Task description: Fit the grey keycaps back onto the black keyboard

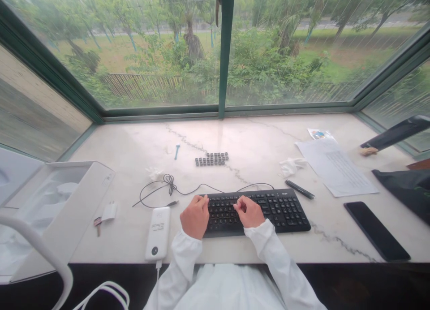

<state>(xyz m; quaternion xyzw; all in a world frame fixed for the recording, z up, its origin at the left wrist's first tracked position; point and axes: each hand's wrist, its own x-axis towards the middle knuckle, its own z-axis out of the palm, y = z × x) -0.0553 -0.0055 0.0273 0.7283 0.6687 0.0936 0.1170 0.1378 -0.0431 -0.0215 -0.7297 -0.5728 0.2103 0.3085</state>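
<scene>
A person's right hand [250,211] was poised at the middle of a black, rectangular plastic keyboard [285,211], its grip drawn together at thumb and forefinger; whether anything was pinched there could not be told. The left hand [195,217] curled at the keyboard's left end, the contents of its grip likewise hidden. The keyboard lay on a white, grey-veined counter [134,139]. Beyond it sat rows of small, dark, square keycaps [211,161], with a slim blue tool [177,152] farther left. A thin black cable [169,181] lay looped behind the keyboard's left end. A white, rounded power bank [157,234] lay to the keyboard's left; a black pen [300,189], a printed white paper sheet [337,166] and a flat black smartphone [376,230] lay to its right.
</scene>
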